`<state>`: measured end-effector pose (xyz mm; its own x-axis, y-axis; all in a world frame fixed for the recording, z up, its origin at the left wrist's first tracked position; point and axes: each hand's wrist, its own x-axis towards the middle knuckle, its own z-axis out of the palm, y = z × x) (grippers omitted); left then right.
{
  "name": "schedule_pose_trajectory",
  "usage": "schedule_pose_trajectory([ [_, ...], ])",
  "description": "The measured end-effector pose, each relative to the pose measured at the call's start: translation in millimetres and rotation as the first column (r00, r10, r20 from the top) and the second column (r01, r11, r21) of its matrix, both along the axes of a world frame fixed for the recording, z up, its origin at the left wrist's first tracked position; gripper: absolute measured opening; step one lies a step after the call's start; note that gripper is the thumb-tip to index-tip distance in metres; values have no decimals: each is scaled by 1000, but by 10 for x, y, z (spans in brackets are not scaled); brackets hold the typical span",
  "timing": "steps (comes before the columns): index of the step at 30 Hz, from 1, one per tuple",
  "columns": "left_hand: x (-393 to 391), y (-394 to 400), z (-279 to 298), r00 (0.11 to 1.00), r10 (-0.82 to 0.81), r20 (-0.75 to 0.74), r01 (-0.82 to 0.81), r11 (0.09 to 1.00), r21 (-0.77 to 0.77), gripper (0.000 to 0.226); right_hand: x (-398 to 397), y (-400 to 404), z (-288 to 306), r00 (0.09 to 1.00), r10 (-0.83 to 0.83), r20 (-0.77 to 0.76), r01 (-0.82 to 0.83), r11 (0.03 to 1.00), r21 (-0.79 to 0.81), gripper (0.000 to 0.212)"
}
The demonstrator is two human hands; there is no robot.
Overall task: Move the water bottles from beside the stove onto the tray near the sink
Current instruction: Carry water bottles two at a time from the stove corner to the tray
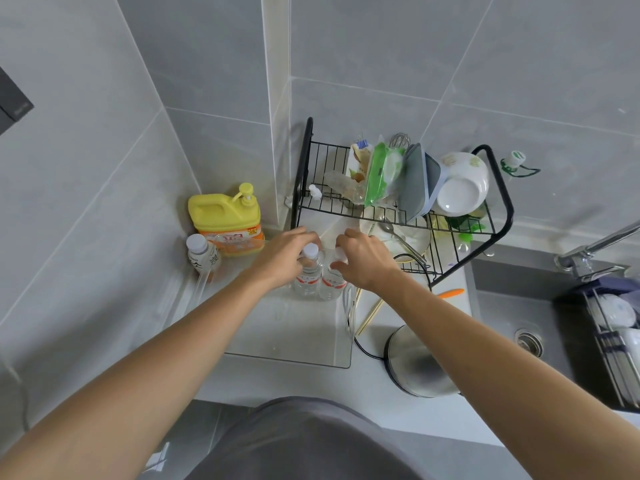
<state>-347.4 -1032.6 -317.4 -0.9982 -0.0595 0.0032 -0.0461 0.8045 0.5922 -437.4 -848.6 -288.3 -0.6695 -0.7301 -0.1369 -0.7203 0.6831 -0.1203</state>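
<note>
Two clear water bottles with white caps and red-and-white labels stand upright side by side at the far end of a clear plastic tray (294,355) on the counter. My left hand (284,256) grips the neck of the left bottle (306,277). Around the top of the right bottle (333,283) my right hand (363,259) is curled, covering most of its cap. A third bottle (202,254), white-capped with a pale label, stands in the tray's far left corner, apart from both hands.
A yellow dish-soap jug (225,216) sits behind the tray by the wall. A black wire dish rack (398,202) with plates and packets stands to the right. A steel pot lid (415,362), chopsticks (370,315) and the sink (519,306) lie further right.
</note>
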Motion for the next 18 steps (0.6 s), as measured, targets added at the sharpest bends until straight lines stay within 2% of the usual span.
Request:
schedule_pose_trajectory([
  [7,-35,11,15,1000,6,9,-6,1000,-2,42,2,17,20,1000,-17,8,17,1000,-12,43],
  [14,-11,81,34,999,-4,44,10,989,-148,43,109,23,43,997,-72,39,73,997,-15,44],
  [18,80,107,57,999,19,44,-11,984,-178,43,229,16,38,990,-126,65,129,991,-41,52],
])
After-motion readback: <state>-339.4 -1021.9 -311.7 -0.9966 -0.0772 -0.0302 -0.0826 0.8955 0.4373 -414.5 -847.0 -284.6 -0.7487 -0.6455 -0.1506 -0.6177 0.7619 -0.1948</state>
